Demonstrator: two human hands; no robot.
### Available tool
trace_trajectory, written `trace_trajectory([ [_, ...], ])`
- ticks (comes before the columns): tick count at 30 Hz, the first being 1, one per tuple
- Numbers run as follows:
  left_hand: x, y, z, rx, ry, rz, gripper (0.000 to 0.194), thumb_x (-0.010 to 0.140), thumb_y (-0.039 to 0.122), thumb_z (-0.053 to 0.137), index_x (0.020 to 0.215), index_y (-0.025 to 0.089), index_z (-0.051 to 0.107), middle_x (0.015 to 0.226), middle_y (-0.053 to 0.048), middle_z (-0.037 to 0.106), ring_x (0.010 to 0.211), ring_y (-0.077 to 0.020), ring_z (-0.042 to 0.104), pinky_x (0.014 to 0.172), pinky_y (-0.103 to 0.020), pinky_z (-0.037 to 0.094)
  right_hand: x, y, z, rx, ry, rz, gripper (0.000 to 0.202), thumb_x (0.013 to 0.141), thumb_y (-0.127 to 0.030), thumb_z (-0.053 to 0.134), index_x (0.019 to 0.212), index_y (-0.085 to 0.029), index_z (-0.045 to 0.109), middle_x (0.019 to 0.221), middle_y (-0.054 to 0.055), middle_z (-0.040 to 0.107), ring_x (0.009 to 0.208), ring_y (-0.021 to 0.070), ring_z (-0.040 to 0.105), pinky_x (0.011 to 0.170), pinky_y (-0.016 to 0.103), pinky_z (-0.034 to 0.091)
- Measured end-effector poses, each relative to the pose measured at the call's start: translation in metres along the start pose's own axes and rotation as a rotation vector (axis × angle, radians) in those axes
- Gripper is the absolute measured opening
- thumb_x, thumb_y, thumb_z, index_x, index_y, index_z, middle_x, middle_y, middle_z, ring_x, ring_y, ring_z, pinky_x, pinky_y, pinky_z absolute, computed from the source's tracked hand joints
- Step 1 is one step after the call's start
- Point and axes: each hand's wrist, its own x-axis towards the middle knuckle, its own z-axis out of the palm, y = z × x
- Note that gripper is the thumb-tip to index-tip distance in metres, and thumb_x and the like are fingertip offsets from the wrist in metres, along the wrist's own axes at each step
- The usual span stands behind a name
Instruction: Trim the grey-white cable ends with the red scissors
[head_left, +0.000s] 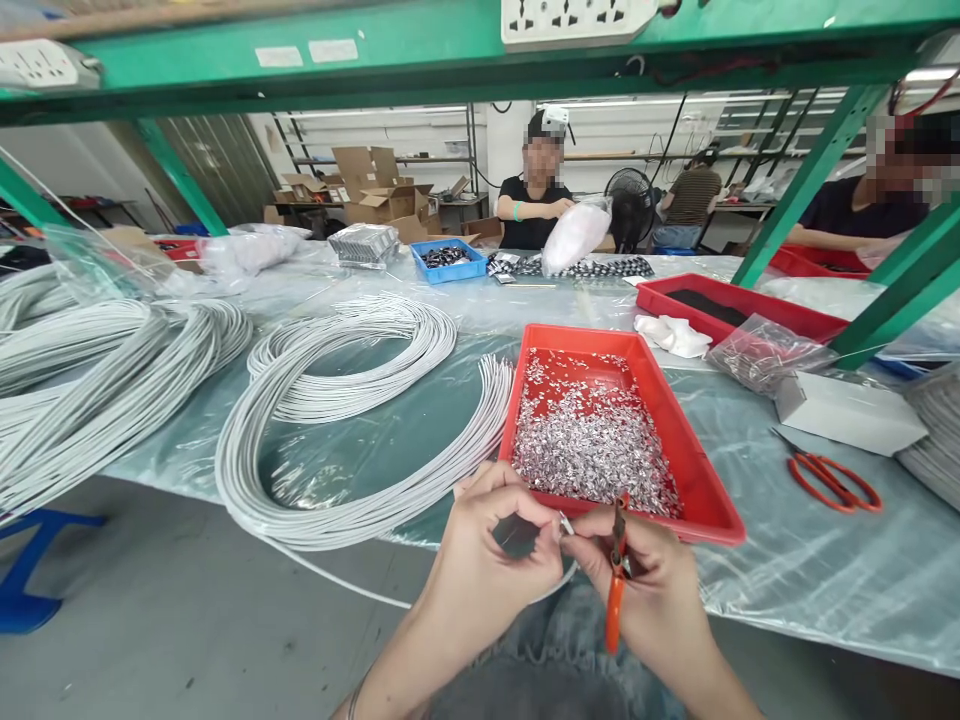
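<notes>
My left hand [499, 545] pinches a small shiny metal piece [565, 523] between thumb and forefinger. Meeting it there are the thumb and forefinger of my right hand [652, 580], whose palm also holds orange-handled pliers [615, 605], upright with jaws up. A single grey cable [341, 580] leaves the coil, passes behind my left hand and shows again below the fingertips; its end is hidden. Just beyond my hands, a red tray [705, 480] holds many small silver metal pieces [600, 450]. To the left lies a coil of grey cables [300, 500], cut ends against the tray.
Orange-handled scissors [832, 480] and a white box [851, 410] lie right. More cable coils [112, 370] fill the left. A green frame [420, 50] crosses overhead, with slanted posts. Across the table a person [536, 190] handles a plastic bag [576, 237] near a blue tray [450, 270].
</notes>
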Motion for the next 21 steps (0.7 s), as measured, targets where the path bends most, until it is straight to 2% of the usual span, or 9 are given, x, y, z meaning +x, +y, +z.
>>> trace_trajectory([
  [3,0.000,-0.001,0.000,-0.098,-0.023,-0.052,0.010,0.073,0.014,0.057,0.067,0.014,0.065,0.064,-0.001,0.052,0.066,-0.0127,0.050,0.065,-0.027,0.037,0.001,-0.001,-0.003,0.103,-0.003,0.111,0.022,0.078,-0.028,0.060,0.064,-0.011,0.061,0.052,-0.002,0.047,0.046,0.0040,0.035,0.043,0.013,0.031],
  [7,0.000,-0.006,0.003,-0.369,-0.132,-0.129,0.013,0.078,0.019,0.060,0.087,0.015,0.068,0.083,-0.005,0.058,0.079,-0.0140,0.055,0.073,-0.027,0.042,0.005,-0.003,-0.005,0.369,-0.043,0.196,0.015,0.069,-0.022,0.070,0.062,-0.012,0.062,0.051,-0.003,0.051,0.046,0.0037,0.041,0.047,0.011,0.036],
  [9,0.001,-0.009,0.006,-0.530,-0.211,-0.169,0.011,0.077,0.022,0.063,0.084,0.016,0.068,0.088,-0.005,0.057,0.082,-0.0139,0.056,0.073,-0.026,0.044,0.006,-0.003,-0.005,0.516,-0.107,0.219,0.011,0.066,-0.018,0.072,0.063,-0.014,0.063,0.053,-0.004,0.055,0.050,0.0048,0.049,0.054,0.011,0.042],
  [11,0.001,-0.011,0.009,-0.673,-0.236,-0.230,0.012,0.076,0.026,0.064,0.075,0.014,0.065,0.085,-0.004,0.055,0.078,-0.0119,0.055,0.069,-0.023,0.044,0.005,-0.002,-0.006,0.568,-0.151,0.249,0.007,0.067,-0.018,0.072,0.069,-0.017,0.065,0.059,-0.003,0.060,0.055,0.0058,0.053,0.059,0.012,0.045],
  [13,0.001,-0.010,0.013,-0.753,-0.212,-0.297,0.020,0.078,0.031,0.063,0.071,0.013,0.059,0.079,-0.003,0.055,0.074,-0.0097,0.054,0.068,-0.020,0.043,0.002,-0.002,-0.010,0.521,-0.091,0.282,0.006,0.070,-0.022,0.070,0.074,-0.019,0.067,0.066,-0.002,0.063,0.059,0.0060,0.055,0.060,0.012,0.044],
  [15,-0.001,-0.008,0.017,-0.787,-0.230,-0.352,0.026,0.082,0.037,0.056,0.074,0.013,0.052,0.069,-0.001,0.056,0.063,-0.0078,0.055,0.063,-0.019,0.043,0.000,-0.006,-0.015,0.447,0.052,0.320,0.009,0.070,-0.027,0.070,0.076,-0.020,0.067,0.063,-0.002,0.060,0.055,0.0046,0.050,0.055,0.011,0.040],
  [17,-0.006,-0.007,0.022,-0.785,-0.312,-0.394,0.028,0.084,0.041,0.052,0.077,0.014,0.047,0.062,0.002,0.054,0.049,-0.0057,0.051,0.051,-0.017,0.040,-0.001,-0.013,-0.020,0.415,0.129,0.361,0.015,0.067,-0.030,0.072,0.075,-0.018,0.067,0.053,-0.005,0.049,0.047,0.0029,0.040,0.048,0.012,0.034],
  [19,-0.010,-0.007,0.026,-0.722,-0.379,-0.400,0.029,0.083,0.042,0.053,0.078,0.014,0.047,0.060,0.003,0.051,0.045,-0.0042,0.046,0.046,-0.015,0.036,-0.001,-0.021,-0.024,0.400,0.094,0.393,0.021,0.061,-0.029,0.075,0.072,-0.014,0.066,0.048,-0.007,0.040,0.044,0.0022,0.032,0.044,0.012,0.028],
  [21,-0.014,-0.008,0.029,-0.605,-0.378,-0.373,0.026,0.082,0.037,0.056,0.076,0.013,0.051,0.062,0.002,0.050,0.052,-0.0045,0.046,0.050,-0.014,0.038,0.000,-0.028,-0.025,0.370,0.063,0.420,0.022,0.057,-0.024,0.077,0.068,-0.011,0.063,0.047,-0.007,0.039,0.043,0.0020,0.032,0.043,0.012,0.028],
])
